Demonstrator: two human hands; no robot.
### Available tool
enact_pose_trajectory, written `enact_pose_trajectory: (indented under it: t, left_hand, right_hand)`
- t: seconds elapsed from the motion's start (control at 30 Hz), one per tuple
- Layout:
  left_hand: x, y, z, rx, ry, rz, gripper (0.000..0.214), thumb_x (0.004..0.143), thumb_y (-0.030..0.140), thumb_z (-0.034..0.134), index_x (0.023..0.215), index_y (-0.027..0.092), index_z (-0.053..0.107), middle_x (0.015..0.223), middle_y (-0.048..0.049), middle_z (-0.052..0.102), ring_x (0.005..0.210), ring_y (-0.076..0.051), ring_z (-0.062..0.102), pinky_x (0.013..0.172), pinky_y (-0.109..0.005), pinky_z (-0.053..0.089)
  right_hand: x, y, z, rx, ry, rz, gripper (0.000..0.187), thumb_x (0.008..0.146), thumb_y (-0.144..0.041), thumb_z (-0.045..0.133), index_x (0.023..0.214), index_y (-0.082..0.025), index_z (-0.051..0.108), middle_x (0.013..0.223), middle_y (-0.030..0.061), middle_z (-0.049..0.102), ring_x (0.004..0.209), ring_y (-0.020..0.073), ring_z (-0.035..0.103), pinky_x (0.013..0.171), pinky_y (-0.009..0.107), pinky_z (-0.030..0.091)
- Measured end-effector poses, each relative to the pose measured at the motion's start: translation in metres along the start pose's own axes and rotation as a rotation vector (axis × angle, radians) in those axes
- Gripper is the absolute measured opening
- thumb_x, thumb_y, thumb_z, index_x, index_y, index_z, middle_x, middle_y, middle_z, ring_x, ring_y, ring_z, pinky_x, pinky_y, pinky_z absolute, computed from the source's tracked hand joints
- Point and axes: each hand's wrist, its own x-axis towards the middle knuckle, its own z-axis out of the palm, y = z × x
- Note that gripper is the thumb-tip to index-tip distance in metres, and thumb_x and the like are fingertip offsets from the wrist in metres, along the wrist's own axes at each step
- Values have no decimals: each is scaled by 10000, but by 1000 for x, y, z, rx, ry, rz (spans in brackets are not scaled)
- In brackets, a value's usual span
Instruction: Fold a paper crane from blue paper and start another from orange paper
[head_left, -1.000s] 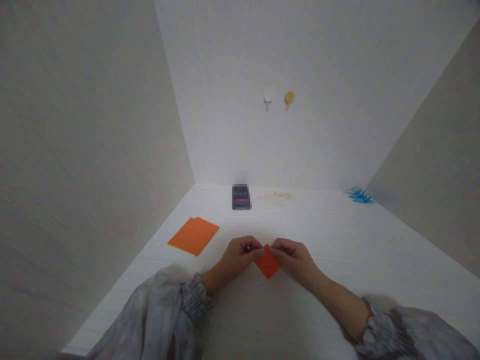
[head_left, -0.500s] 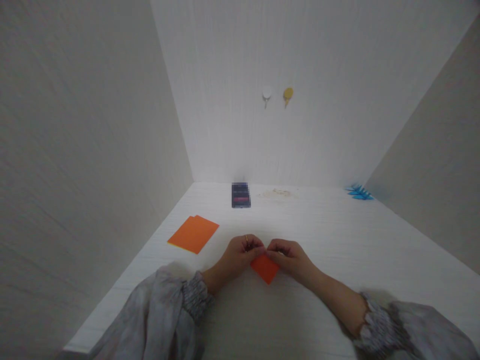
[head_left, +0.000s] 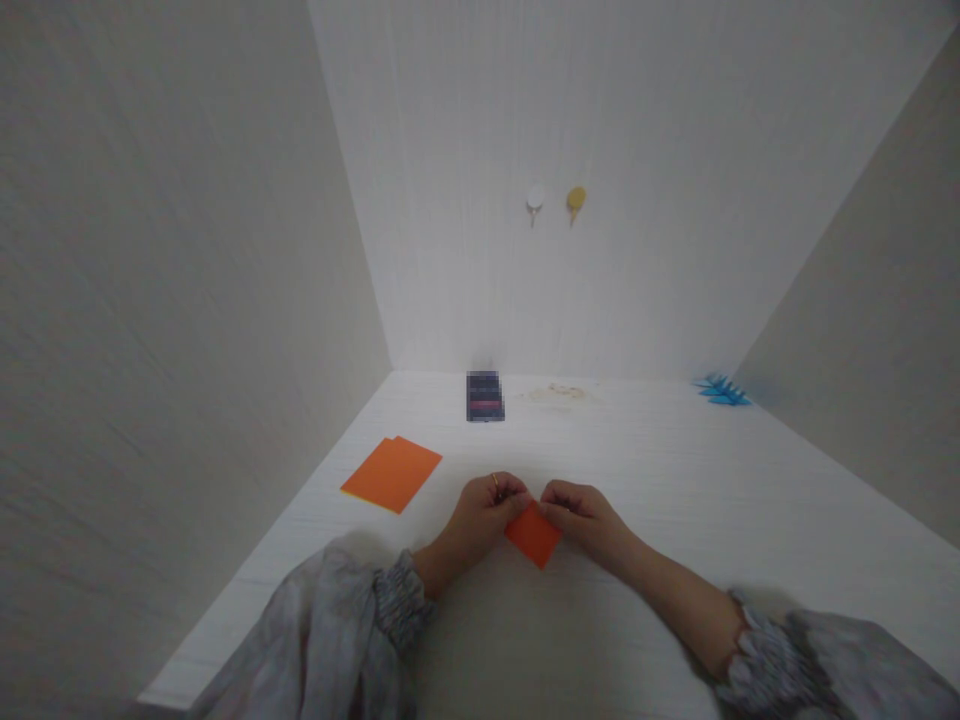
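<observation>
A small orange piece of paper [head_left: 534,537], squarish with one corner toward me, is held between my two hands low over the white table. My left hand [head_left: 491,508], with a ring on one finger, pinches its upper left edge between thumb and fingers. On the other side, my right hand [head_left: 581,510] pinches the upper right edge, thumb on top. The fingertips partly cover the paper's upper sides. Beyond my left forearm lie larger orange paper sheets [head_left: 392,474], slightly offset, with a thin yellow edge showing.
A dark, pixelated rectangular object [head_left: 485,397] lies near the back wall. Blue folded paper pieces [head_left: 724,391] rest in the back right corner. Two round hooks, one white [head_left: 535,198] and one yellow [head_left: 576,198], are on the wall. Panels enclose the table [head_left: 637,440] left and right.
The fingertips of my two hands have parted slightly at the paper's top corner, uncovering a little more of it. The whole view has shifted slightly; the other objects stay in place.
</observation>
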Motion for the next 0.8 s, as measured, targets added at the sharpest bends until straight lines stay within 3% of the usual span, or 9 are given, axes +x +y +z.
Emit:
enact_pose_trajectory:
  t: [0.3,0.5,0.6,0.8]
  left_hand:
    - [5,-4,-3,14,74,10,176,667,300,567,648,126,556,568,20,505,519,-81,431,500,-202,324]
    - [16,-12,-25,-57,313,6,223,629,343,603,652,128,545,542,29,510,492,-84,443,495,-202,334]
    - [19,-16,-29,-48,296,13,232,649,358,589,677,131,545,555,23,523,492,-85,450,487,-200,334]
    - [13,-12,-11,102,206,80,198,687,332,557,675,134,559,595,7,541,545,-97,472,527,-206,359]
  right_hand:
    - [3,9,-3,32,-8,63,178,723,-253,462,568,-167,447,496,-50,378,479,79,325,448,205,236]
    - [3,27,-25,99,128,26,218,723,-319,473,562,-173,454,498,-42,405,470,88,349,462,217,264]
    - [3,25,-26,130,166,15,237,736,-339,472,567,-173,467,524,-27,450,502,100,402,500,224,305]
    - [5,10,-2,94,112,-17,191,771,-351,466,735,-173,528,640,-9,512,605,114,462,561,223,350]
